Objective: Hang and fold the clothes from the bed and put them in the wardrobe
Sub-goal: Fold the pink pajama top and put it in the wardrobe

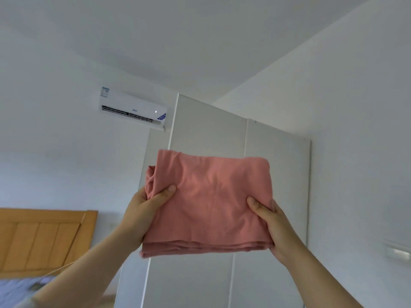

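A folded pink garment (209, 203) is held up high in front of me, flat and several layers thick. My left hand (142, 210) grips its left edge, thumb on top. Its right edge sits in my right hand (273, 221), thumb also on top. Behind the garment stands the white wardrobe (278, 152), whose tall panel doors look closed. A corner of the bed (20, 290) with pale bedding shows at the bottom left.
A wooden headboard (44, 238) stands at the left above the bed. An air conditioner (133, 110) hangs on the wall left of the wardrobe. A wall switch (398, 252) sits on the right wall.
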`<state>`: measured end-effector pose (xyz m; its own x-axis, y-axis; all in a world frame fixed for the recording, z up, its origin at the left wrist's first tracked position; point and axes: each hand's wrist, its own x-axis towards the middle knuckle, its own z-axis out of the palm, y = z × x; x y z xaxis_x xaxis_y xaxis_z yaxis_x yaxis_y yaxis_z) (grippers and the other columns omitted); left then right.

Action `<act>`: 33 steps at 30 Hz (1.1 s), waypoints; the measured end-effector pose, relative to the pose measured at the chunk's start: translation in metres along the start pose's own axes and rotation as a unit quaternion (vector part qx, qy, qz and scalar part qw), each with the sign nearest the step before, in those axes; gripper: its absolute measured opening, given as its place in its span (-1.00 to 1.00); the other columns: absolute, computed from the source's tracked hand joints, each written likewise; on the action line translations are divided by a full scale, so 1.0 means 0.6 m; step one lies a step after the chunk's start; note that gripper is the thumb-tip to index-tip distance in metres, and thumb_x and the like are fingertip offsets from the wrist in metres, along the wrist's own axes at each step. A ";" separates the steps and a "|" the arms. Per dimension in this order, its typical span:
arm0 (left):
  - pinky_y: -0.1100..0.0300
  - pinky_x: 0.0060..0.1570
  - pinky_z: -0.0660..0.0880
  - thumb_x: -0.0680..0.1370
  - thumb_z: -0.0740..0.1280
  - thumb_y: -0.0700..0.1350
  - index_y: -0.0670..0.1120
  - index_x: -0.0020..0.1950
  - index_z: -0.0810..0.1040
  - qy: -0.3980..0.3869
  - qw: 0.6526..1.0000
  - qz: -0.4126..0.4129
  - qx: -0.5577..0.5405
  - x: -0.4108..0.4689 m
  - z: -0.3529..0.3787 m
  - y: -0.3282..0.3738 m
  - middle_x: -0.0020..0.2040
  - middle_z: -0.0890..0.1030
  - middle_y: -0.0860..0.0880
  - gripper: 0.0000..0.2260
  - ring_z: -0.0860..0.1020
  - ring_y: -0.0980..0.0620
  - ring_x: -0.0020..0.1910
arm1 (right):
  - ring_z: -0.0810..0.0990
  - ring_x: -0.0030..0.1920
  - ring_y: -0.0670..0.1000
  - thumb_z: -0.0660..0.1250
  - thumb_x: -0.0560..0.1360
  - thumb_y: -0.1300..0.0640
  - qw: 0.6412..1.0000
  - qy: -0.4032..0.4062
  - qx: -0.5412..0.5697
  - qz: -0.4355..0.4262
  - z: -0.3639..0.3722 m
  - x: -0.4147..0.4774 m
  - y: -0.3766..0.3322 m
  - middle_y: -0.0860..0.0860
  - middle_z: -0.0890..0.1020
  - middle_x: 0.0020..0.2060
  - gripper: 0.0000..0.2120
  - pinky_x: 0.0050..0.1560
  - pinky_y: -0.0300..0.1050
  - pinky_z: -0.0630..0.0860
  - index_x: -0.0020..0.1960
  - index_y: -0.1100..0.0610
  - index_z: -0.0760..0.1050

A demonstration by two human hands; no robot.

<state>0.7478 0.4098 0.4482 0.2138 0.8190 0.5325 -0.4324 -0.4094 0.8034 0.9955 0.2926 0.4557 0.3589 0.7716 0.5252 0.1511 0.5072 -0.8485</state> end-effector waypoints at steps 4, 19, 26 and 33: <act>0.12 -0.14 0.58 0.23 0.60 0.10 -0.01 0.05 0.64 0.057 0.998 0.009 0.030 0.033 -0.025 -0.014 -0.08 0.73 -0.05 -0.55 0.70 -0.03 -0.10 | 0.68 0.07 0.01 0.58 0.24 -0.14 0.997 -0.064 0.042 0.000 0.026 0.091 0.054 -0.04 0.68 0.11 -0.38 -0.01 0.09 0.63 0.25 -0.04 0.53; 0.18 -0.22 0.59 0.20 0.52 0.19 0.03 0.08 0.62 0.173 0.972 0.048 0.153 0.173 -0.262 -0.043 -0.07 0.73 -0.01 -0.50 0.70 0.00 -0.12 | 0.68 0.09 0.10 0.53 0.27 -0.15 0.968 -0.203 0.144 0.017 0.297 0.296 0.249 -0.03 0.67 0.13 -0.38 0.08 0.27 0.59 0.28 -0.05 0.49; 0.10 -0.13 0.57 0.23 0.50 0.19 0.04 0.07 0.62 0.199 0.963 0.057 0.174 0.280 -0.397 -0.042 -0.09 0.73 0.01 -0.53 0.70 -0.01 -0.12 | 0.67 0.07 0.20 0.54 0.28 -0.14 0.966 -0.202 0.159 0.012 0.454 0.398 0.297 -0.01 0.67 0.12 -0.44 -0.10 0.21 0.62 0.24 -0.08 0.52; 0.10 -0.11 0.57 0.26 0.49 0.19 0.06 0.09 0.61 0.207 0.959 0.067 0.185 0.391 -0.487 -0.087 -0.09 0.72 0.03 -0.55 0.70 0.02 -0.13 | 0.66 0.10 0.19 0.49 0.33 -0.10 0.974 -0.171 0.148 -0.015 0.567 0.512 0.380 0.04 0.68 0.10 -0.46 0.15 0.37 0.51 0.25 0.06 0.53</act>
<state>0.5643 0.7410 0.4535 -0.2200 0.8077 0.5469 -0.0760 -0.5732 0.8159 0.8269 0.7758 0.4456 0.0229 0.8114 0.5841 -0.1339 0.5814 -0.8025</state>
